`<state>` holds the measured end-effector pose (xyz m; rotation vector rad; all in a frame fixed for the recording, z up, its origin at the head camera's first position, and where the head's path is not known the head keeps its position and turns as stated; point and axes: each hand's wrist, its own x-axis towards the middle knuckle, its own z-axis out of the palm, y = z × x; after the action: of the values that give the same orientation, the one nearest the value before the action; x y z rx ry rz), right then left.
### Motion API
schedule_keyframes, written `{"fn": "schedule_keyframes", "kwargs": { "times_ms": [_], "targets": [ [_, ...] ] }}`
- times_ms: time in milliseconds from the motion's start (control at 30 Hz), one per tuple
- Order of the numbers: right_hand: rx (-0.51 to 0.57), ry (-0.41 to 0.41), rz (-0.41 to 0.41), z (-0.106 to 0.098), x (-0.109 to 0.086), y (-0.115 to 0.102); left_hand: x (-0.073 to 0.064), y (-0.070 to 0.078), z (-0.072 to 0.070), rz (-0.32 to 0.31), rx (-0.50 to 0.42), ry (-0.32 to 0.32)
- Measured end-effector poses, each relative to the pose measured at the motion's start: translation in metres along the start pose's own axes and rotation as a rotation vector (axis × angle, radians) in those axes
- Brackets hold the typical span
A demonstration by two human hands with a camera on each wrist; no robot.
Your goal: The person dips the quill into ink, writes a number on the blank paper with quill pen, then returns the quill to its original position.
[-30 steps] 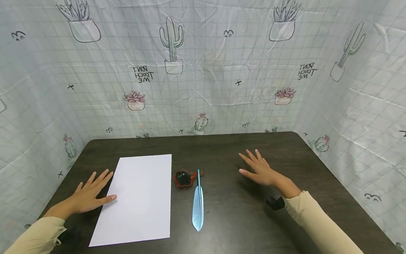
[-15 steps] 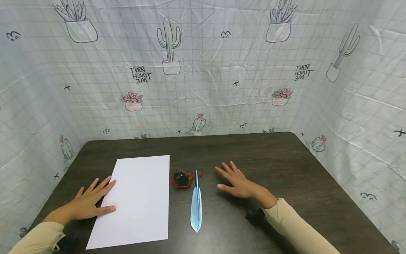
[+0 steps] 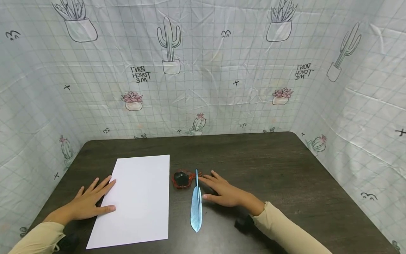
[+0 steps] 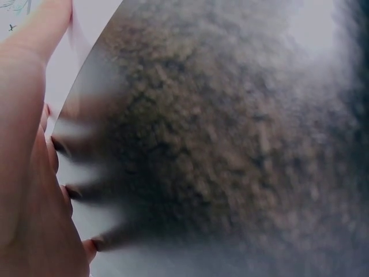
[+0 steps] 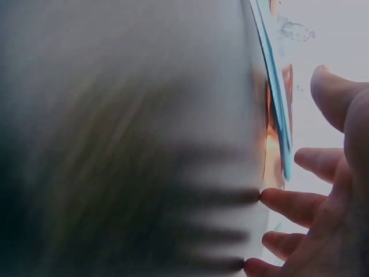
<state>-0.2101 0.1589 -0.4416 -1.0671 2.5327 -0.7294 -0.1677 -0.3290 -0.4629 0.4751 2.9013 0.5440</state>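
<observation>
A white sheet of paper (image 3: 136,201) lies on the left of the dark table. My left hand (image 3: 84,204) rests spread at its left edge, with the thumb and index fingertip over the paper. Right of the sheet, a blue feather-shaped pen (image 3: 196,208) lies with its thin shaft pointing away from me. The shaft crosses the stem of a small reddish translucent dish (image 3: 182,179) with a dark centre. My right hand (image 3: 225,192) is just right of the pen, fingers extended. In the right wrist view, its index fingertip is close beside the blue pen (image 5: 277,98); contact cannot be told.
The dark wooden table (image 3: 269,165) runs back to a white grid-patterned cloth (image 3: 206,77) with printed cacti, which also hangs on both sides. A dark wrist device (image 3: 244,224) sits under the right sleeve.
My right hand has moved left and toward me, up to the pen. The left hand has settled slightly lower at the paper's edge. Pen, dish and paper stay in place.
</observation>
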Motion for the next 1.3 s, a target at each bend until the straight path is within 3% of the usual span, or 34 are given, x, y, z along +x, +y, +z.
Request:
{"fn": "schedule_keyframes", "kwargs": {
  "times_ms": [200, 500, 900, 1300],
  "targets": [
    [-0.023, 0.009, -0.035, 0.000, 0.009, -0.008, -0.001, 0.002, -0.001, -0.007, 0.004, -0.005],
    [-0.192, 0.104, -0.177, -0.001, 0.026, -0.011, 0.000, 0.000, -0.002, -0.013, -0.004, -0.006],
    [-0.248, 0.171, -0.165, 0.000, 0.035, -0.011, 0.002, -0.010, 0.005, -0.006, 0.011, 0.016],
    [-0.280, 0.190, -0.192, -0.002, 0.042, -0.011, 0.001, -0.007, 0.002, 0.016, 0.011, 0.036]
  ]
}}
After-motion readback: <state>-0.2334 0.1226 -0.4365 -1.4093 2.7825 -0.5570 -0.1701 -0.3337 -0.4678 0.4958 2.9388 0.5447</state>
